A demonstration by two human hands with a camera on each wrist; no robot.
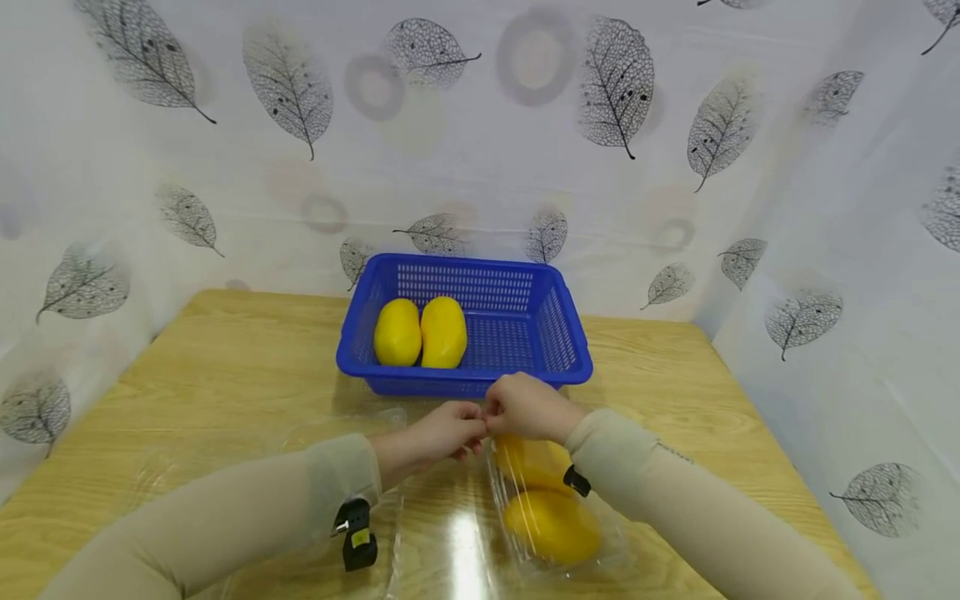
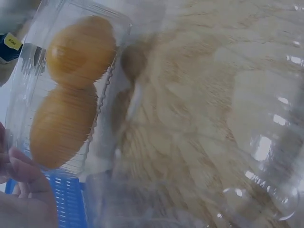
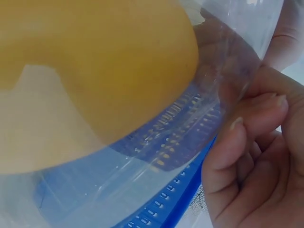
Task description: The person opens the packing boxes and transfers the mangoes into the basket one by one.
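Observation:
A clear plastic box (image 1: 512, 537) stands at the table's near right, its long side running away from me, with two yellow-orange mangoes inside: the nearer mango (image 1: 553, 527) and the farther mango (image 1: 528, 460). Both hands meet at its far left corner, just before the blue basket. There my right hand (image 1: 531, 406) pinches the plastic edge between thumb and curled fingers. My left hand (image 1: 442, 431) grips the same corner, its fingertips right at the right hand's. In the right wrist view the right hand's fingertips (image 3: 232, 142) lie at the plastic edge.
Behind the hands stands the blue basket (image 1: 420, 385) with two yellow mangoes (image 1: 444, 332) in its left half. Another clear plastic container (image 2: 280, 209) lies on the wooden table (image 1: 255, 350) at the left, partly under my left forearm. A leaf-patterned curtain (image 1: 480, 150) encloses the back and sides.

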